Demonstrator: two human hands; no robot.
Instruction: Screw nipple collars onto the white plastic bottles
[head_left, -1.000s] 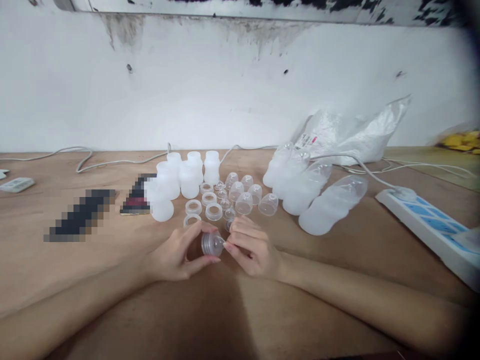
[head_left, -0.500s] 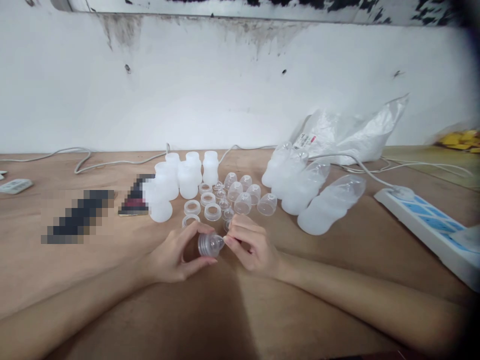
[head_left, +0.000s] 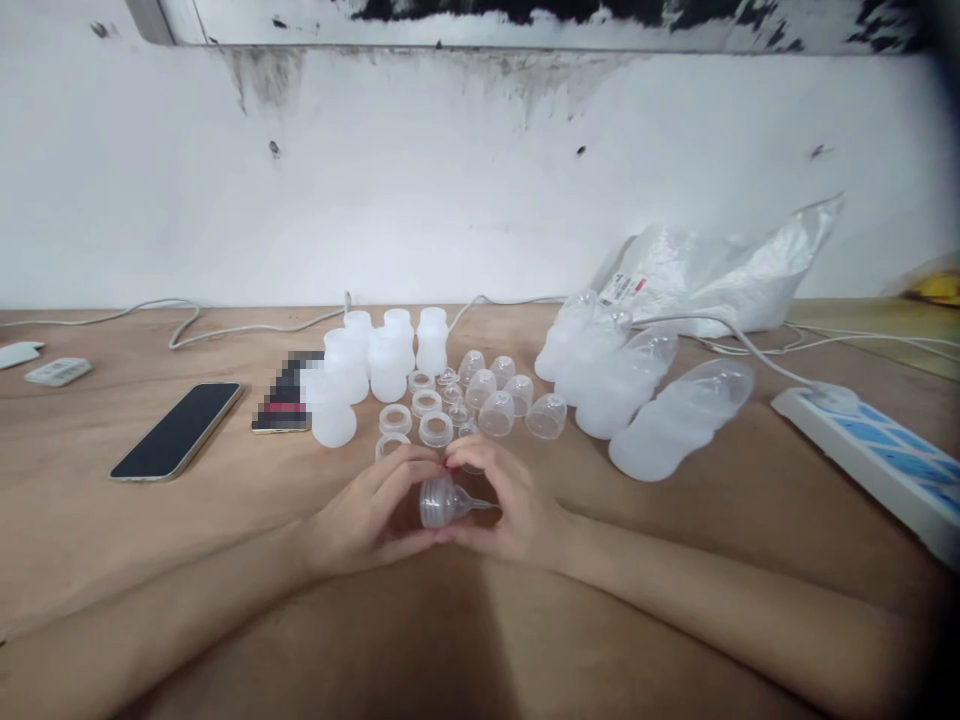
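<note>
Over the wooden tabletop (head_left: pixel 600 640), left hand (head_left: pixel 361 518) and right hand (head_left: pixel 521 510) pinch the clear teat (head_left: pixel 444 502) around its edge with fingertips, well apart from the power strip (head_left: pixel 862 440).

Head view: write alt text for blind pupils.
A person's left hand holds a clear, tapered plastic piece, right hand curled around its tip. Beyond, on a brown wooden table, are translucent plastic rings and domed caps, between frosted white plastic bottles.
</note>
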